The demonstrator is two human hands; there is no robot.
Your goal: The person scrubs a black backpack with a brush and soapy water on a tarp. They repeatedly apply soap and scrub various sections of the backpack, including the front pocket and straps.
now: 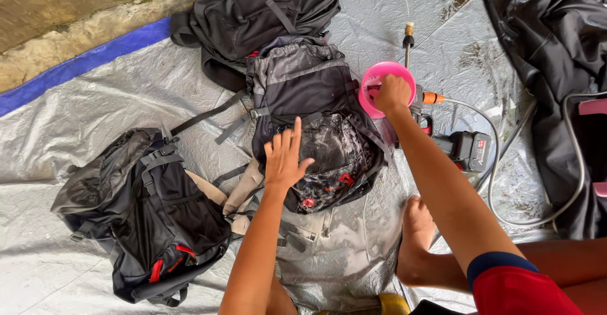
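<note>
The left hand (282, 157) lies flat, fingers spread, steadying the soapy middle backpack (316, 125) on the tarp (95, 113). The right hand (392, 94) reaches into the pink bowl (373, 78) just right of it; its grip is hidden.

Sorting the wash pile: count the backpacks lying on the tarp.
3. One black backpack lies at the top; a grey and black backpack is in the middle under the left hand; one black backpack with red pulls lies lower left. The dark fabric at right may hide more.
</note>
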